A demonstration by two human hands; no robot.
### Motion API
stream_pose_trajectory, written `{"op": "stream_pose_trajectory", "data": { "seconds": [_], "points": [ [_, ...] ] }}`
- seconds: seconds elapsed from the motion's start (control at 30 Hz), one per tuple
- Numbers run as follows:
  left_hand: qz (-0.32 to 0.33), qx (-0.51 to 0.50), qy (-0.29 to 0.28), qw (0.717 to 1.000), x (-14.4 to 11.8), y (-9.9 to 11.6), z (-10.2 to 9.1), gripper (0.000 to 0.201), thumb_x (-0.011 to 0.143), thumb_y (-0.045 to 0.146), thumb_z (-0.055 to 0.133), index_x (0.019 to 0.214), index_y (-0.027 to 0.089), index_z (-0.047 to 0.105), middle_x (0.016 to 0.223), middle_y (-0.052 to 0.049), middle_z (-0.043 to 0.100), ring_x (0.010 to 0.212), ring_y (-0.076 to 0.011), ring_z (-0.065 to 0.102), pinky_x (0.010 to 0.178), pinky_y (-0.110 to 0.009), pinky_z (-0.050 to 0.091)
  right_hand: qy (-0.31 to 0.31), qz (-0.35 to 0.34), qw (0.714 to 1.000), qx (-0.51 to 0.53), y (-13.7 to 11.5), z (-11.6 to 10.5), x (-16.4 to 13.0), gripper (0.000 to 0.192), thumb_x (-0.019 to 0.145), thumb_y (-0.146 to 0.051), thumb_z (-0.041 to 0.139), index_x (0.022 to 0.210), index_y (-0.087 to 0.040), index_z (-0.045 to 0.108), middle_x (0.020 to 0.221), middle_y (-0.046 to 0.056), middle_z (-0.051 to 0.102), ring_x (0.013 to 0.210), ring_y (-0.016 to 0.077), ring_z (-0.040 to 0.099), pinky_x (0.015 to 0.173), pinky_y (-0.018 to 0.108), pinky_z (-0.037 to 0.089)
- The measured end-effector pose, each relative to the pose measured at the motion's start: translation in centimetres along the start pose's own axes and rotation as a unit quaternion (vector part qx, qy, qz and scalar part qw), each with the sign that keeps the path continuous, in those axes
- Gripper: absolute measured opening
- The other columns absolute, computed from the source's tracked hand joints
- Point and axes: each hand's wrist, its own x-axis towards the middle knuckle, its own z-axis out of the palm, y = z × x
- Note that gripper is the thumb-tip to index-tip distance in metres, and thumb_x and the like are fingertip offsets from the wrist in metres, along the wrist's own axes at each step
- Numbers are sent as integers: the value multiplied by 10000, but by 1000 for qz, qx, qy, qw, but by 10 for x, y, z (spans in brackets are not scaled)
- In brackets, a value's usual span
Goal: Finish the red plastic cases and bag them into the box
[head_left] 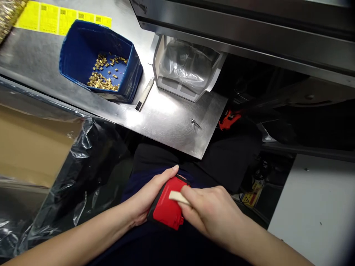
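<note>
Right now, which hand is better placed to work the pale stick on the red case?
The right hand: it pinches the pale stick against the red case, while the left hand grips the case.

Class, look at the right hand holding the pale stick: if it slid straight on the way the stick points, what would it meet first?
Most likely the red device: the right hand aims the pale stick up-left, its tip already on the red face. Beyond lies the left hand.

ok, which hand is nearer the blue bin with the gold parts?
Left. The left hand holds the red case in the lap, below the blue bin across the steel table's edge. The right hand is farther right, pinching a beige strip.
</note>
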Motion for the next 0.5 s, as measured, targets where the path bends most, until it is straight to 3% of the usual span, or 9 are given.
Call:
{"op": "stream_pose_trajectory", "data": {
  "seconds": [0.2, 0.37, 0.5],
  "points": [
    [19, -5, -9, 1000, 3, -1, -4, 508, 835, 632, 721, 981, 147, 750, 803, -80, 747, 646, -165, 658, 584, -232, 522, -2, -28, 1000, 2, -1, -1, 1, 178, 1052, -294, 421, 892, -247, 483, 712, -59, 662, 556, 132, 610, 521, 296, 254],
    [-27, -26, -5, 999, 3, -1, -8, 562, 815, 689, 706, 976, 152, 753, 756, -70, 729, 584, -163, 627, 547, -253, 521, -4, 13, 1000, 1, -3, -2, 5, 195, 1065, -295, 403, 902, -244, 496, 700, -56, 662, 544, 130, 602, 517, 296, 248],
    [20, -8, 0, 1000, 0, 0, -7, 506, 820, 634, 736, 974, 152, 756, 809, -83, 746, 656, -170, 659, 588, -237, 528, 5, 0, 1000, -9, -6, 2, 4, 201, 1057, -305, 397, 895, -248, 501, 708, -54, 671, 561, 137, 616, 520, 308, 236]
  ]
}}
